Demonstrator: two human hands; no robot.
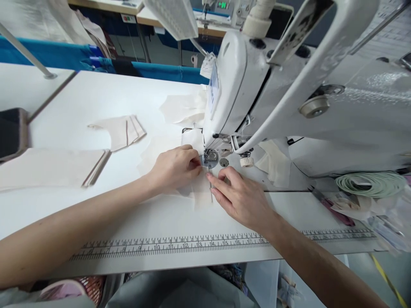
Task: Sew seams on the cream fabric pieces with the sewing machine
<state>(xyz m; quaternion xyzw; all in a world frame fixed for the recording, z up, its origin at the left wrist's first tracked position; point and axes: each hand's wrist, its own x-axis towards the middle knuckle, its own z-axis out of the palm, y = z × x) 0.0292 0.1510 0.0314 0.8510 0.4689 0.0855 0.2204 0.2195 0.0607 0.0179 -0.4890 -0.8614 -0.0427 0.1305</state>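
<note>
Grey cloth (183,291) nearest | cream fabric (201,190) between left hand (176,168), pinching, | and right hand (242,196), grip unclear

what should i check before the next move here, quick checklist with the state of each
1. Left hand at the pale cloth: ok, fingers at its upper part.
2. Right hand at the cloth: ok, fingertips by its right edge.
3. Fingers clear of the needle under the sewing machine: cannot tell, too small to make out.
4. Cloth layers lined up: cannot tell.
5. Dark red-handled tool away from the cloth: ok, lying off to the right.
6. Phone away from the cloth: ok, far left.
</note>
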